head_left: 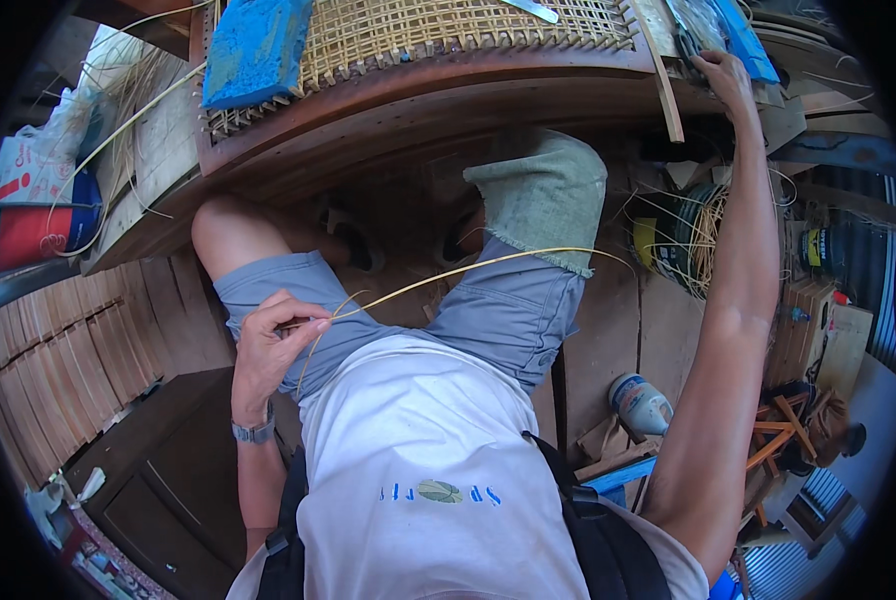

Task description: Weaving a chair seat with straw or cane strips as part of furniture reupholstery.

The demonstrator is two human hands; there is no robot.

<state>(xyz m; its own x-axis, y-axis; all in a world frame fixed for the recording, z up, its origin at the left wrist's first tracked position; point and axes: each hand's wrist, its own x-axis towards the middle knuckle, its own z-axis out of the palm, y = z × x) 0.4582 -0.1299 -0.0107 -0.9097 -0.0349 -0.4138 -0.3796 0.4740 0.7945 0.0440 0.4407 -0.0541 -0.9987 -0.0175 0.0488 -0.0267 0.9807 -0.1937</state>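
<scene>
Taking the woven cane panel [458,40] as our landmark, we see our left hand [273,335] well below it on the near side, over the lap, with thumb and fingers pinched together on a yellow cane strip [458,270]; the strip bows to the right from that pinch, still apart from the panel, and passes over the shorts [498,310] and the lower edge of a green cloth [553,195] draped on the knee just below the panel. Our right hand [725,82] is stretched out past the panel's right end, its fingers bent beside a dark tool [685,42]; we cannot tell whether they grip it. Between that hand and the panel, a narrow wooden slat [668,92] juts toward us from the panel's right edge. On the panel's left end we have a rough blue block [256,52], and at its far edge lies a pale flat blade [533,10]. Below and to the right of the panel stands a dark bucket [671,232] with thin loose strands [708,235] coiled at it
</scene>
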